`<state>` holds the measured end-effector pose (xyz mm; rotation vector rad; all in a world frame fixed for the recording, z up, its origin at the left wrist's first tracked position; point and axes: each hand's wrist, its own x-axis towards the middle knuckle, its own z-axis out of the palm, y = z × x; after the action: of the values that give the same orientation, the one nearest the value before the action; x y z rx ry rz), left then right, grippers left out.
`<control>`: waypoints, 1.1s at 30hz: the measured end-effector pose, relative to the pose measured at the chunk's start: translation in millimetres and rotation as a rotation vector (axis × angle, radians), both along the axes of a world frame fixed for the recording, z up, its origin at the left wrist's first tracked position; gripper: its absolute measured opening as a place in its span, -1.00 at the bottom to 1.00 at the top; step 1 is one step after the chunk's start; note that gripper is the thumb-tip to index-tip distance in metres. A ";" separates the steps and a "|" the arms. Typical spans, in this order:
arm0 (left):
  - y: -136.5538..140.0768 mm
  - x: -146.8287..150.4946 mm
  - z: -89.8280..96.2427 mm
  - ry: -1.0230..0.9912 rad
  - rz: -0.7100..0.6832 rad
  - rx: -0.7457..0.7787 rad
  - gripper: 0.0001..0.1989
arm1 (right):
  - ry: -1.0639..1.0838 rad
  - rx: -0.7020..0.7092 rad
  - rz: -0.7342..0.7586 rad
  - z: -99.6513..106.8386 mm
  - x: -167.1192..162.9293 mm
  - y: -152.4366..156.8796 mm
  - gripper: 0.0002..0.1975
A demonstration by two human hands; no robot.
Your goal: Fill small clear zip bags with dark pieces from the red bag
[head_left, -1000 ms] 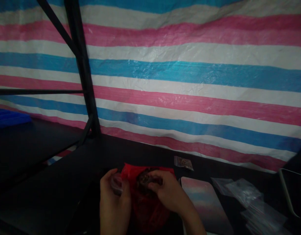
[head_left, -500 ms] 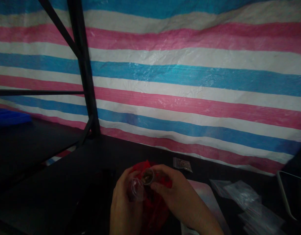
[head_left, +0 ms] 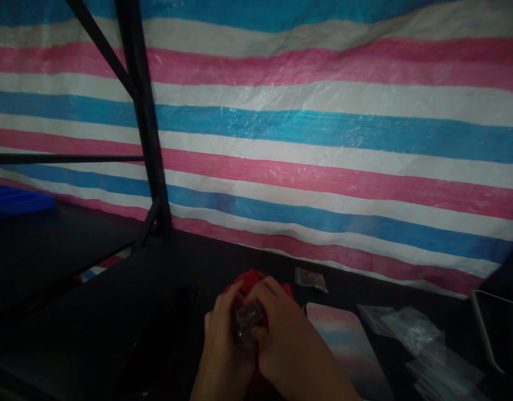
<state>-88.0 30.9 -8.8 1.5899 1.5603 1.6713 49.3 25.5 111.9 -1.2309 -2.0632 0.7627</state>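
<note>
Striped tarpaulin in pink, white and blue (head_left: pixel 323 128) hangs behind a dark, dim tabletop (head_left: pixel 114 312), with a black metal frame post (head_left: pixel 145 128) standing at its far left edge. Near the front edge of that tabletop the left hand (head_left: pixel 220 348) and the right hand (head_left: pixel 287 348) are pressed close together, fingers of both pinched on a small clear plastic pouch (head_left: pixel 245 326) that looks crumpled and holds something dark; what it holds is too dim to tell. Right behind the hands, a crumpled red plastic bag (head_left: pixel 252 279) shows only as a peak above the knuckles. Beyond the red bag to the right lies a small clear sachet with brown contents (head_left: pixel 310 279); just right of the hands lies a glossy rounded card reflecting the stripes (head_left: pixel 343 345), and further right a loose heap of empty clear plastic bags (head_left: pixel 423 345). Half a second ago the hands sat slightly apart with the pouch held open and round between them and more of the red bag showing; now they have closed in on it and the pouch is squeezed flat between the fingers.
</note>
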 end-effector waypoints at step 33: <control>-16.0 -10.9 46.2 -0.170 0.146 -0.144 -0.46 | 0.285 0.089 -0.064 14.1 14.3 5.9 -0.70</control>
<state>-98.8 14.8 37.4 1.2554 1.7002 1.6773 63.6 31.4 126.0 -1.0668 -1.7979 0.7606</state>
